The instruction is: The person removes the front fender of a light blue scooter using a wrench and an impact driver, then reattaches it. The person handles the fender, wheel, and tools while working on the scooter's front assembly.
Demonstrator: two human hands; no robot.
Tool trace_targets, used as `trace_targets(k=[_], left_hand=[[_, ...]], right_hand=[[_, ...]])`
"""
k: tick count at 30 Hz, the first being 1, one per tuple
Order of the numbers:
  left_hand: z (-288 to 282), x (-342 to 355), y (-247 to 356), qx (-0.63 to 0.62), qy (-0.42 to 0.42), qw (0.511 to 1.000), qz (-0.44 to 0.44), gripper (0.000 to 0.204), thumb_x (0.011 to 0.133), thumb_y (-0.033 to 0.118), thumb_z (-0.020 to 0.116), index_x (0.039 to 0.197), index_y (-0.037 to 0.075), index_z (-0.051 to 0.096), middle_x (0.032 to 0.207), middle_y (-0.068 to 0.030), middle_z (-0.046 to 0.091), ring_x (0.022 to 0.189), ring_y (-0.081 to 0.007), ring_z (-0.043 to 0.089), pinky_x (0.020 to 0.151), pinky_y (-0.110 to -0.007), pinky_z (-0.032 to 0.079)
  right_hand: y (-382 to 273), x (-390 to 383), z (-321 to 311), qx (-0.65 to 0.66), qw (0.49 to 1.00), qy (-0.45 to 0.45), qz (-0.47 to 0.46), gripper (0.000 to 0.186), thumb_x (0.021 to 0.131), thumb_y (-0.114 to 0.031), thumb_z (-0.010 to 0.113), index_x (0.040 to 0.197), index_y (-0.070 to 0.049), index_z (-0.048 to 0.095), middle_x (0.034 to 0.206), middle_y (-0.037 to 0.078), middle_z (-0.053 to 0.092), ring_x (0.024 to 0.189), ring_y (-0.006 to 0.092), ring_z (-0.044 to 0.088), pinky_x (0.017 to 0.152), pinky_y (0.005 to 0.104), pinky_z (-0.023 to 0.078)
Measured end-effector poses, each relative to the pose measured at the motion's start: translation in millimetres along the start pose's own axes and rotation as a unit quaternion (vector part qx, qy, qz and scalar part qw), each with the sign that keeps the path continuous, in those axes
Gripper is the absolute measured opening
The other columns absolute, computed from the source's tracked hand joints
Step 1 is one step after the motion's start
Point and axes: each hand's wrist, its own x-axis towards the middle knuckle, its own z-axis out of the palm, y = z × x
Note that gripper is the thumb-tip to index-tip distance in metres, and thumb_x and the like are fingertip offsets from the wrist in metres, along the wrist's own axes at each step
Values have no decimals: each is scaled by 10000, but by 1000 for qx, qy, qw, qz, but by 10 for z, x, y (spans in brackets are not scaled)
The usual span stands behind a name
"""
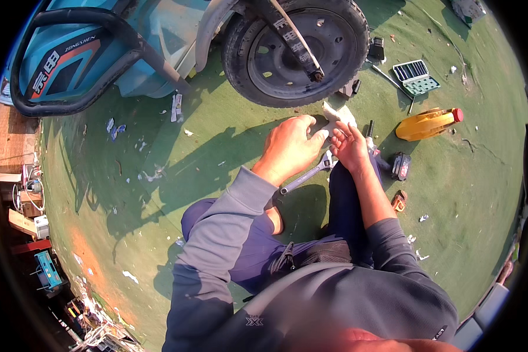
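My left hand (pixel 288 145) is raised in front of the wheel, fingers bent and the thumb apart from the index finger. My right hand (pixel 351 148) is beside it, palm turned up and fingers loosely curled apart. A crumpled white cloth (pixel 337 113) shows between and just beyond my fingertips; whether either hand touches it is unclear. Under my hands lies an adjustable wrench (pixel 308 176). By my right wrist is a cordless power tool, its battery (pixel 400 166) showing and its body partly hidden by my arm and leg.
A tyred wheel (pixel 264 58) of a blue vehicle (pixel 158 35) stands ahead. To the right are a yellow bottle (pixel 422 126) with a red cap, a green socket case (pixel 421 85), a metal bar (pixel 391 80) and an orange-black item (pixel 399 200). Boxes (pixel 23 222) line the left edge.
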Motion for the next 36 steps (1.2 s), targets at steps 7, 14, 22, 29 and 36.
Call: trace_targets(k=[7,14,22,29,36], left_hand=[[-36,114,-100,59,-38,997,-43,476,910,376,712,1203,0,699,1006,-209,742,950,-363,721,846,-445,546],[69,113,-69,105,-100,989,29,536,909,392,717,1266,-6,675,1090,-213,731,1031,-363,707,899,-427,539],[75,29,-55,185,-243,950,60,546,930,382,706,1354,46,628,1242,-202,688,1177,-386,638,1005,-463,503],[73,66,-15,197,-238,949,70,534,931,387,696,1338,47,639,1220,-211,690,1162,-388,643,989,-469,507],[63,86,44,204,-250,944,73,534,932,380,693,1347,49,631,1214,-214,686,1162,-392,640,977,-478,509]], right_hand=[[-184,-230,-84,3,1000,6,-26,443,1033,-445,543,1313,-107,603,973,19,726,821,169,675,671,326,512],[-303,-387,-110,23,998,13,-48,429,1038,-442,540,1271,-93,631,970,32,725,802,174,657,628,327,462],[-306,-400,-125,24,998,4,-54,409,1036,-442,557,1250,-101,627,973,25,728,797,153,665,623,312,485],[-335,-420,-153,32,998,15,-58,393,1044,-413,538,1257,-96,630,964,24,727,788,162,662,617,314,478],[-346,-393,-178,22,998,26,-49,413,1038,-424,545,1278,-96,620,955,22,725,792,163,661,619,318,475]])
